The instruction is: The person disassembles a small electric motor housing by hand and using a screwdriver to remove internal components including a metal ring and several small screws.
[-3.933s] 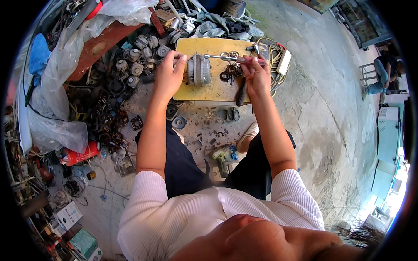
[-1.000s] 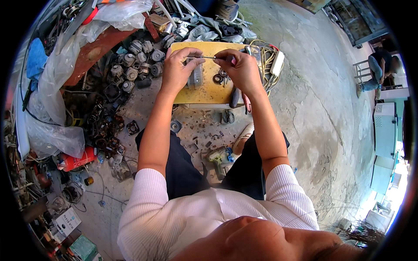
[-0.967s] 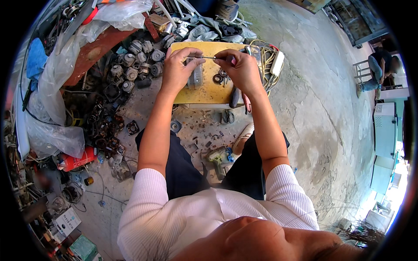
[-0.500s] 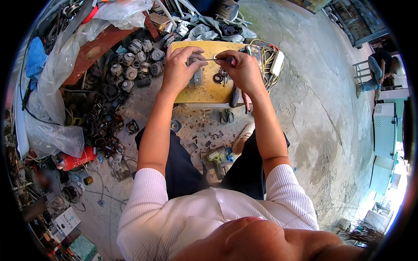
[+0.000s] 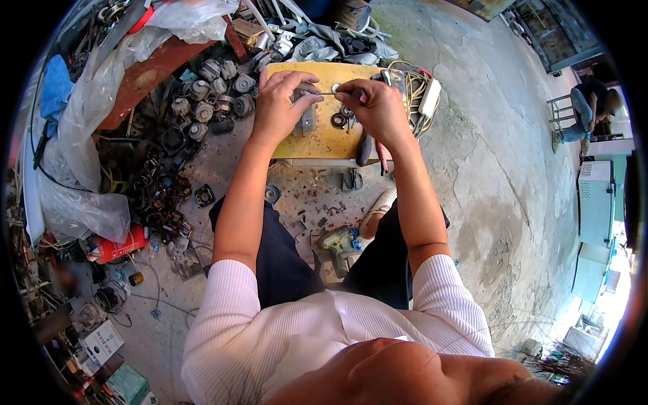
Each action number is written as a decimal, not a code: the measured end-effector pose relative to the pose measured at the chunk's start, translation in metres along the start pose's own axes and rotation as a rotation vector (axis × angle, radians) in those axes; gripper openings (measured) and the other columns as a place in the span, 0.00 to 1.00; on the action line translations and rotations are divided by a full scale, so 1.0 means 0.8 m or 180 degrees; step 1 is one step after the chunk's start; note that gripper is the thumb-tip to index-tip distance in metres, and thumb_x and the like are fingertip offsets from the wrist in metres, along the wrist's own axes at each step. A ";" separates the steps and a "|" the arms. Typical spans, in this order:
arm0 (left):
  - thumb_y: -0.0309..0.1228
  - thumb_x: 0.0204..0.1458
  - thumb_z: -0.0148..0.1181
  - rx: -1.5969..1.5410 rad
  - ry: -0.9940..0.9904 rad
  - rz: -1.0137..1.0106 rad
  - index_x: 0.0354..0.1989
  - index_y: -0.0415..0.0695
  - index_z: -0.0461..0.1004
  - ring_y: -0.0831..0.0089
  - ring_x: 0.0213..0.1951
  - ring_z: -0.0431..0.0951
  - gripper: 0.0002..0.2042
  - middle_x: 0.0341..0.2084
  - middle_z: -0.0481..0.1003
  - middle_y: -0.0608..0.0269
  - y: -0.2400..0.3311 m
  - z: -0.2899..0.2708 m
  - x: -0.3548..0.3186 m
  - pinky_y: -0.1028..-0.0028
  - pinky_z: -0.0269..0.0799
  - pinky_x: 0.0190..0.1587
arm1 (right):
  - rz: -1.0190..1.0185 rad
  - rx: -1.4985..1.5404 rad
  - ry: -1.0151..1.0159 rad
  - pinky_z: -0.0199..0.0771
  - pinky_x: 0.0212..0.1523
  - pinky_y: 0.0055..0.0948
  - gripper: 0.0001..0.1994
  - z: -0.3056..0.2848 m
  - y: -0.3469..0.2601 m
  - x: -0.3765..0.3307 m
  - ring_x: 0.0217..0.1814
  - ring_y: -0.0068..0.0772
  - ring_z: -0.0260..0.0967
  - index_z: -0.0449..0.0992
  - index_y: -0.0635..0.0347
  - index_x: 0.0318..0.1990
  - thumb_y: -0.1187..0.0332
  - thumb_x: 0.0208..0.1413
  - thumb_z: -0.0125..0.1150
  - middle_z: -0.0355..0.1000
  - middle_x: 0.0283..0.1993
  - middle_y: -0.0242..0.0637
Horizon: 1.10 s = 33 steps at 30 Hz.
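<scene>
The right hand pinches a thin grey metal rod. The left hand curls by a grey metal motor, near the left edge of the yellow tabletop; I cannot tell its grip.

A screwdriver runs from the right hand toward the left hand, above the table. On it, a motor sits partly beneath the left hand, rings between the hands — nearer the right. Cables and a power strip lie right of the right hand; a motor pile, left of the left. Nearer the body — a drill.
</scene>
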<state>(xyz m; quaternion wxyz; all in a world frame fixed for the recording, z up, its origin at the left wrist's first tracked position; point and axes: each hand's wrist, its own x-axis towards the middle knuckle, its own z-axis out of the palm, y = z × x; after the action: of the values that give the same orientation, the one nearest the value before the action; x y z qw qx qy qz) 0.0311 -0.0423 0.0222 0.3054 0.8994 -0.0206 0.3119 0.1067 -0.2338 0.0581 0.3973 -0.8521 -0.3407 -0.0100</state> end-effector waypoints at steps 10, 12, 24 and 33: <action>0.33 0.44 0.71 -0.0064 -0.0064 0.0073 0.36 0.50 0.81 0.65 0.47 0.76 0.10 0.34 0.80 0.66 -0.001 0.002 -0.001 0.50 0.50 0.66 | 0.0021 0.0250 -0.0021 0.74 0.34 0.32 0.13 0.001 0.003 0.002 0.28 0.33 0.74 0.80 0.58 0.43 0.64 0.52 0.70 0.78 0.30 0.37; 0.33 0.44 0.71 0.0002 -0.0042 0.0101 0.35 0.50 0.82 0.65 0.46 0.76 0.09 0.34 0.80 0.65 0.000 0.002 -0.001 0.50 0.51 0.66 | -0.0088 0.0443 0.0020 0.73 0.32 0.35 0.13 0.000 0.004 0.002 0.28 0.39 0.74 0.80 0.58 0.41 0.63 0.49 0.70 0.74 0.25 0.37; 0.33 0.44 0.72 0.0045 -0.0060 0.0185 0.34 0.50 0.83 0.65 0.47 0.76 0.08 0.33 0.80 0.63 -0.001 0.006 -0.002 0.50 0.52 0.65 | -0.0080 0.0028 -0.0144 0.73 0.33 0.30 0.11 -0.005 0.006 0.003 0.28 0.30 0.73 0.81 0.59 0.40 0.63 0.53 0.69 0.77 0.28 0.37; 0.32 0.44 0.72 0.0033 -0.0040 0.0209 0.34 0.50 0.83 0.66 0.47 0.77 0.08 0.33 0.80 0.62 0.001 0.006 -0.002 0.51 0.52 0.65 | -0.0028 -0.0187 -0.0293 0.71 0.32 0.30 0.12 -0.011 0.003 0.003 0.26 0.30 0.71 0.82 0.56 0.40 0.60 0.53 0.69 0.75 0.25 0.36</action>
<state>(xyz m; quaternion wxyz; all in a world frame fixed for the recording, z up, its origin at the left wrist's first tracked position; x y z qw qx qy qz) 0.0319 -0.0460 0.0188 0.2902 0.9018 -0.0503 0.3162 0.1125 -0.2395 0.0637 0.3560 -0.8614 -0.3619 0.0175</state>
